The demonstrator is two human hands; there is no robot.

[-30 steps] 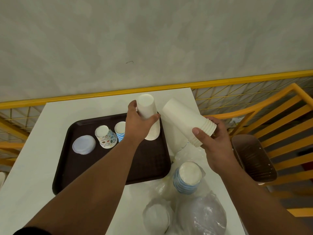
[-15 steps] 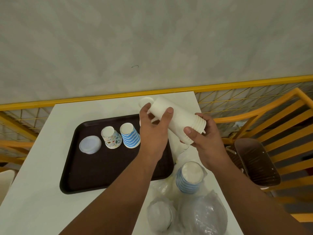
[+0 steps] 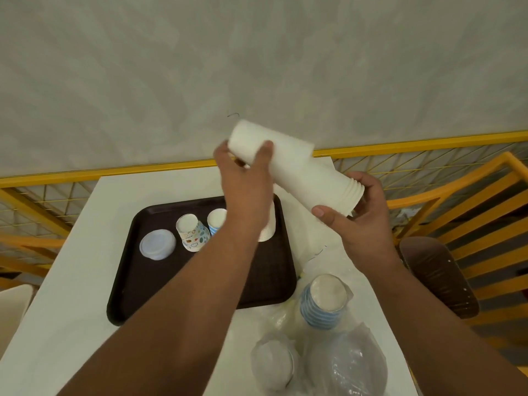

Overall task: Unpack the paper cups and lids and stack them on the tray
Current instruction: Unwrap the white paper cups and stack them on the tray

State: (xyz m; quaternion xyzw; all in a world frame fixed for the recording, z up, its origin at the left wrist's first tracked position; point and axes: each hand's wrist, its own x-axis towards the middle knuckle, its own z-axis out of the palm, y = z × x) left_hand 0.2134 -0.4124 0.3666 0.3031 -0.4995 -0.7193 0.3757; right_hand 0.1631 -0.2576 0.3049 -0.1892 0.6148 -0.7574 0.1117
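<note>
A stack of plain white paper cups (image 3: pixel 308 178) is held tilted in the air above the tray's far right corner. My right hand (image 3: pixel 357 218) grips its rim end. My left hand (image 3: pixel 245 178) grips the top cup at the closed end, partly drawn off the stack. On the dark brown tray (image 3: pixel 160 281) stand a clear lid (image 3: pixel 157 244), a patterned cup (image 3: pixel 193 232) upside down, a blue striped cup (image 3: pixel 215 221) and a white cup stack (image 3: pixel 268 227), both partly hidden by my left arm.
Near the white table's (image 3: pixel 57 324) front right lie plastic bags holding a blue striped cup stack (image 3: pixel 325 298), lids (image 3: pixel 271 364) and a larger bundle (image 3: pixel 351 367). A yellow rail (image 3: pixel 428 142) runs behind the table. Orange chairs (image 3: pixel 471 201) stand at right.
Both hands lifted the white cup stack higher. My left hand moved from the tray's white stack to the held stack and has drawn its top cup partway off.
</note>
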